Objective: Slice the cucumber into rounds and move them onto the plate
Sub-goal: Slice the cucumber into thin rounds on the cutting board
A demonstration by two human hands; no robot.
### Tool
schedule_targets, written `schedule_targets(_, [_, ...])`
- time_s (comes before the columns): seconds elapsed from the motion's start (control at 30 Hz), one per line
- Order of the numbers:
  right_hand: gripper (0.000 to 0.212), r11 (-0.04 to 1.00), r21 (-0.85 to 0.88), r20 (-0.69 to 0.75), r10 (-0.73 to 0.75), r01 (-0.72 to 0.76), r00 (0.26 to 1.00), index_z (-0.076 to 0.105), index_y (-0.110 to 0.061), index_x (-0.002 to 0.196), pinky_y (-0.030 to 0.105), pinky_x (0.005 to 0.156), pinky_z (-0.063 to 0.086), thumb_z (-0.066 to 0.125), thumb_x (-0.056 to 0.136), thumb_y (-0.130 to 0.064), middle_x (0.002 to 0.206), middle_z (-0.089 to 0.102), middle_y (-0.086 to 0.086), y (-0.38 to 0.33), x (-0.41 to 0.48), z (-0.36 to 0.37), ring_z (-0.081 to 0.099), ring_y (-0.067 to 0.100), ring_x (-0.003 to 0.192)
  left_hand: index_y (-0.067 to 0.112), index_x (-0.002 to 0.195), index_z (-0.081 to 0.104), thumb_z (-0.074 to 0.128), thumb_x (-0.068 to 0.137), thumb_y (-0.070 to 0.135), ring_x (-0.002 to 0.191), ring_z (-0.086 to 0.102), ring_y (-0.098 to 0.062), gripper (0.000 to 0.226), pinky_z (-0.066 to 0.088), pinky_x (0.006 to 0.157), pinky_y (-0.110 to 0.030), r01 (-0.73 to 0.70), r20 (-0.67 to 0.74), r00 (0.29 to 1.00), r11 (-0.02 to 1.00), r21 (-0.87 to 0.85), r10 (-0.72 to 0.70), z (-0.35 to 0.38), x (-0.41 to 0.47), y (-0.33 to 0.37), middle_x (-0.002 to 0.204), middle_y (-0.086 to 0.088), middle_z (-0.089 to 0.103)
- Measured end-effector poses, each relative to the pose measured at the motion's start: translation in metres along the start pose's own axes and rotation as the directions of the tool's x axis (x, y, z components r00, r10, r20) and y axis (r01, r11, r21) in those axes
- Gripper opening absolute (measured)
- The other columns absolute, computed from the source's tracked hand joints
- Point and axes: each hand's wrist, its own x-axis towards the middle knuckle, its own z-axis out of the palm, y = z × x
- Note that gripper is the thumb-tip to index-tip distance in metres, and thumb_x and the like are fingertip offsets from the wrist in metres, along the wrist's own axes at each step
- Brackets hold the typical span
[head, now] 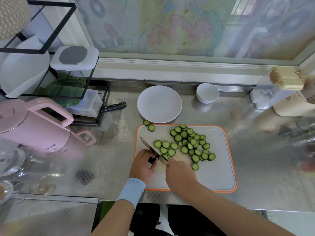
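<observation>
Several cucumber rounds (190, 143) lie scattered over the orange-rimmed grey cutting board (216, 174). Two more rounds (151, 127) sit at its far left corner, one of them just off the board. The white plate (159, 103) stands right behind the board with nothing on it. My left hand (142, 166) grips the black handle of a knife (150, 148), whose blade slants across the board's left side beside a cluster of rounds (166, 147). My right hand (180, 174) reaches in from the right, fingertips against the near end of the blade. No uncut cucumber shows.
A small white bowl (207, 92) stands right of the plate. A pink kettle (34, 126), a black rack (68, 79) with containers and a second knife (114, 107) fill the left side. Appliances (286, 94) stand at the right on the steel counter (255, 133).
</observation>
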Motion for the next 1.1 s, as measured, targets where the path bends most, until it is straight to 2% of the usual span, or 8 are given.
schedule_targets(0.17, [0.01, 1.0, -0.012, 0.087, -0.001, 0.002, 0.996, 0.038, -0.018, 0.091, 0.029, 0.052, 0.031, 0.042, 0.094, -0.009, 0.097, 0.06, 0.006, -0.002, 0.018, 0.008, 0.047, 0.022, 0.074, 0.017, 0.086, 0.065, 0.071, 0.076, 0.011, 0.086, 0.058, -0.01, 0.013, 0.053, 0.071, -0.029, 0.012, 0.002, 1.0, 1.0, -0.021, -0.012, 0.001, -0.001, -0.001, 0.093, 0.012, 0.059])
schedule_targets(0.27, [0.007, 0.995, 0.101, 0.072, 0.02, -0.027, 0.997, 0.041, -0.018, 0.091, 0.029, 0.055, 0.035, 0.041, 0.098, -0.018, 0.085, 0.055, 0.003, 0.003, 0.026, 0.016, 0.05, 0.024, 0.074, 0.016, 0.087, 0.066, 0.071, 0.078, 0.012, 0.088, 0.058, -0.012, 0.011, 0.053, 0.072, -0.031, -0.008, 0.008, 1.0, 1.0, -0.022, 0.009, 0.0, -0.001, -0.002, 0.095, 0.009, 0.059])
schedule_targets(0.33, [0.012, 0.988, 0.152, 0.043, 0.018, -0.025, 0.999, 0.041, -0.019, 0.091, 0.029, 0.058, 0.038, 0.039, 0.101, -0.025, 0.084, 0.058, 0.005, 0.006, 0.029, 0.021, 0.051, 0.025, 0.074, 0.016, 0.089, 0.066, 0.069, 0.079, 0.014, 0.089, 0.058, -0.013, 0.01, 0.053, 0.073, -0.032, -0.017, 0.012, 1.0, 1.0, -0.018, 0.017, 0.0, -0.002, -0.002, 0.096, 0.008, 0.06])
schedule_targets(0.53, [0.017, 0.981, 0.191, 0.021, 0.012, -0.016, 1.0, 0.041, -0.02, 0.09, 0.031, 0.06, 0.041, 0.037, 0.102, -0.031, 0.081, 0.055, 0.004, 0.009, 0.028, 0.025, 0.053, 0.027, 0.074, 0.014, 0.09, 0.067, 0.069, 0.078, 0.013, 0.091, 0.057, -0.014, 0.012, 0.052, 0.074, -0.028, -0.038, 0.025, 0.999, 0.999, 0.007, 0.038, -0.001, -0.003, -0.003, 0.099, 0.006, 0.056])
schedule_targets(0.73, [0.022, 0.972, 0.234, -0.017, 0.012, -0.008, 1.0, 0.043, -0.019, 0.082, 0.031, 0.052, 0.035, 0.039, 0.101, -0.03, 0.072, 0.054, 0.002, 0.012, 0.02, 0.015, 0.053, 0.025, 0.068, 0.015, 0.089, 0.066, 0.07, 0.08, 0.011, 0.087, 0.057, -0.011, 0.01, 0.052, 0.072, -0.028, -0.033, 0.032, 0.999, 0.999, 0.026, 0.032, -0.002, -0.002, -0.004, 0.094, 0.008, 0.057])
schedule_targets(0.93, [0.02, 0.982, 0.188, -0.075, -0.004, 0.018, 0.997, 0.043, -0.019, 0.086, 0.028, 0.045, 0.027, 0.038, 0.101, -0.032, 0.073, 0.051, 0.001, 0.011, 0.004, 0.006, 0.048, 0.022, 0.062, 0.013, 0.084, 0.064, 0.073, 0.075, 0.005, 0.082, 0.058, -0.014, 0.015, 0.052, 0.067, -0.03, -0.029, -0.007, 1.0, 1.0, 0.007, 0.029, 0.0, -0.003, -0.002, 0.09, 0.005, 0.059])
schedule_targets(1.1, [0.019, 0.989, 0.146, -0.085, -0.017, 0.029, 0.996, 0.041, -0.018, 0.087, 0.028, 0.045, 0.025, 0.037, 0.101, -0.03, 0.073, 0.049, 0.001, 0.008, -0.003, 0.004, 0.047, 0.023, 0.064, 0.015, 0.084, 0.063, 0.062, 0.077, 0.021, 0.081, 0.06, -0.014, 0.009, 0.055, 0.065, -0.033, -0.029, -0.029, 0.999, 0.999, -0.012, 0.029, 0.002, -0.003, -0.005, 0.09, 0.007, 0.059])
